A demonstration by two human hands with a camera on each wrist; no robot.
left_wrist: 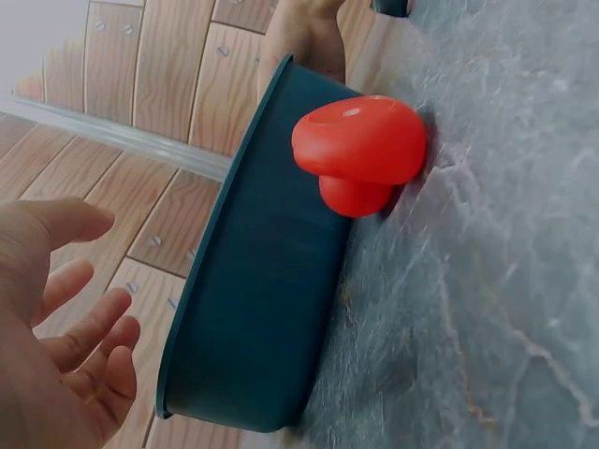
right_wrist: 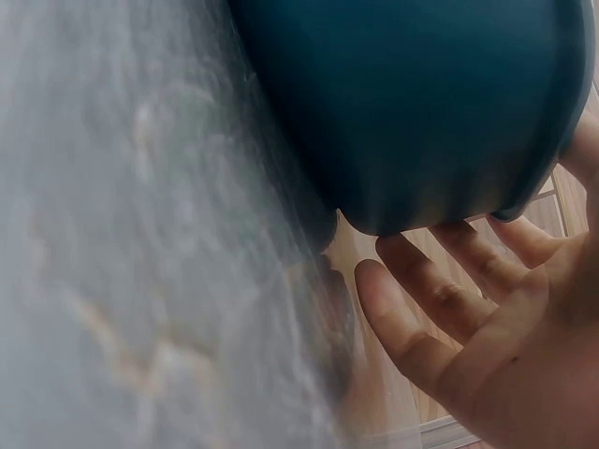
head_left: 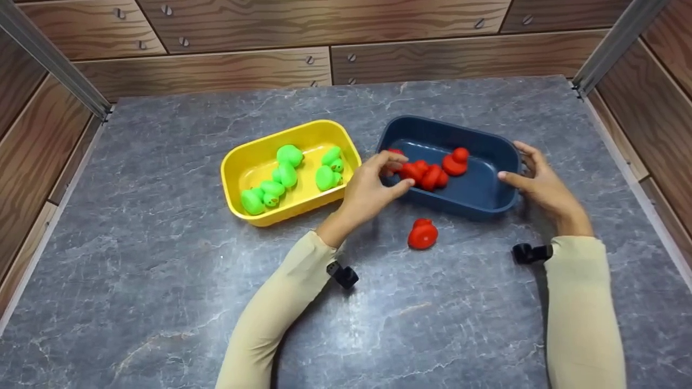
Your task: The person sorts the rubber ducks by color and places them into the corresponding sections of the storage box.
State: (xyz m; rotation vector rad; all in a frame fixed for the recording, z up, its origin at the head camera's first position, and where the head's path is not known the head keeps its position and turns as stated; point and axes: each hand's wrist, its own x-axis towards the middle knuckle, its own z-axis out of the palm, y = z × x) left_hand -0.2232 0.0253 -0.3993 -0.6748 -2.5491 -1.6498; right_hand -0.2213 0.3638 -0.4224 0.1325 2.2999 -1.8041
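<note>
My left hand (head_left: 373, 183) hovers over the left end of a dark blue bin (head_left: 481, 197), fingers loosely bent and nothing held. In the left wrist view, the left hand (left_wrist: 65, 318) is apart from the bin's wall. At the bin's right end, my right hand (head_left: 549, 186) holds the rim, thumb over the edge and fingers along the outside; the right wrist view shows its fingers (right_wrist: 430, 290) against the wall. Several red toy ducks (head_left: 432, 177) lie in the bin, some partly hidden by the left hand. Another red toy duck (head_left: 423, 234) lies on the table in front.
A yellow bin (head_left: 230, 178) holding several green toy ducks (head_left: 285, 174) stands left of the blue one. Both are on a grey marbled table (head_left: 162, 270). Wood-patterned panels (head_left: 324, 27) and metal posts (head_left: 611, 48) enclose the back and sides.
</note>
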